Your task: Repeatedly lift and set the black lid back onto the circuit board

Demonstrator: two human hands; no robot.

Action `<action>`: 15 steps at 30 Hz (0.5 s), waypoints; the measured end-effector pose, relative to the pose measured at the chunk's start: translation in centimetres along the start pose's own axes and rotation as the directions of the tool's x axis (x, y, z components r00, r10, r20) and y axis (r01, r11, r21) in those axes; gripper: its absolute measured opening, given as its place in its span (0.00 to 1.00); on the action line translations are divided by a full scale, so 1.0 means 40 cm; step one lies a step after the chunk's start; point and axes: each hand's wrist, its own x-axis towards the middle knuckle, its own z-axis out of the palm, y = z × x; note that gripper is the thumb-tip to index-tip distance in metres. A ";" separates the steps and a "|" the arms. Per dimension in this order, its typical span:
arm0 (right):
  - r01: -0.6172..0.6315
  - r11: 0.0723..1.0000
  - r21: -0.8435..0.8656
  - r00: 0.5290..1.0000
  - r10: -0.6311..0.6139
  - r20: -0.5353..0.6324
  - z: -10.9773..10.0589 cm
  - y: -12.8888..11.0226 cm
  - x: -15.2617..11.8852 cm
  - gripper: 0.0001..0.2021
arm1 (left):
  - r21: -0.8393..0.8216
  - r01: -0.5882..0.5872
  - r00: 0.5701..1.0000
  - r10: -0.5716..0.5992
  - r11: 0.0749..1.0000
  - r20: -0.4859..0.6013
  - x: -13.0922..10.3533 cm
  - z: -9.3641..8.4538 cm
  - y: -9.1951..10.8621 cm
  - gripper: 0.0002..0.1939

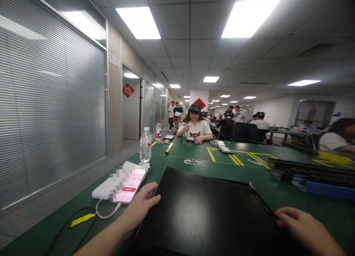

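A large, glossy black panel [202, 208] with a thin edge standing up along its right side lies before me on the green table. My left hand [143, 201] grips its left edge, thumb on top and fingers at the side. At the right edge my right hand [298, 221] is closed, its fingertips tucked against the rim and partly hidden. Close to my left hand lie a phone [130, 187] with a pink screen and a white power bank [107, 184], joined by a white cable [108, 215].
A water bottle [145, 145] stands at the left, a smaller bottle [158, 131] behind it. Black and blue trays [321, 187] sit at the right. Across the green table [172, 160] sits a person [195, 128]. A black strap [66, 221] lies lower left.
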 end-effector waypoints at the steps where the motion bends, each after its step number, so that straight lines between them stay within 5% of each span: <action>1: 0.001 1.000 -0.003 1.000 -0.001 -0.001 0.000 -0.001 0.000 0.25 | 0.041 -0.013 1.000 0.014 0.999 -0.022 0.004 -0.001 -0.004 0.33; 15: -0.033 0.997 0.064 0.999 0.032 0.019 -0.002 -0.013 -0.010 0.26 | 0.350 -0.067 0.998 0.059 0.934 0.032 0.015 -0.012 -0.024 0.30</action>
